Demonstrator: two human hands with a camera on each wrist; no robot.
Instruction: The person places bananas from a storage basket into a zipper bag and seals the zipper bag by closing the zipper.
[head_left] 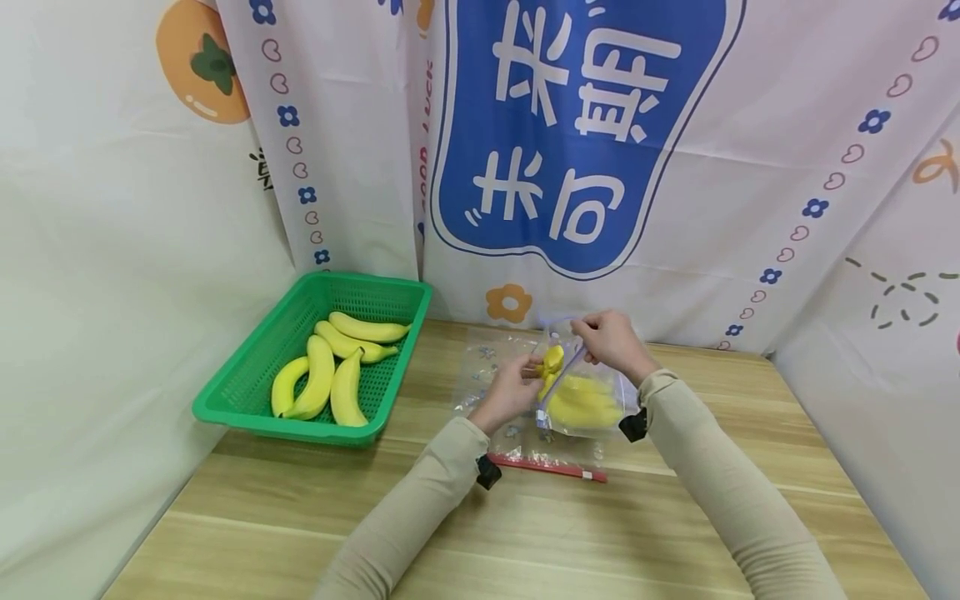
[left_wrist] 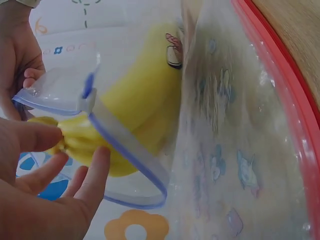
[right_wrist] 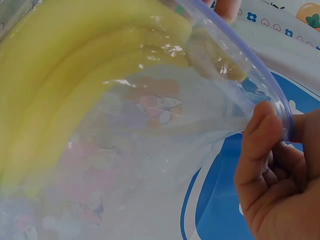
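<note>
A bunch of bananas (head_left: 585,402) lies mostly inside a clear zip bag (left_wrist: 131,192) with a purple-blue rim and a slider. Its stem end pokes out at the bag's mouth. My left hand (head_left: 516,387) holds the bunch by that stem, thumb on one side and fingers on the other, as the left wrist view shows. On the far side of the mouth my right hand (right_wrist: 285,175) pinches the bag's rim between thumb and curled fingers. The mouth stands open around the stem. Seen from the right wrist, printed pictures show on the bag below the bananas.
Under the work lies another clear printed bag (head_left: 480,367) with a red zip strip (head_left: 543,467) toward me. A green basket (head_left: 288,427) with several loose bananas (head_left: 347,392) stands on the left of the wooden table (head_left: 555,542). A printed curtain (head_left: 360,167) hangs behind.
</note>
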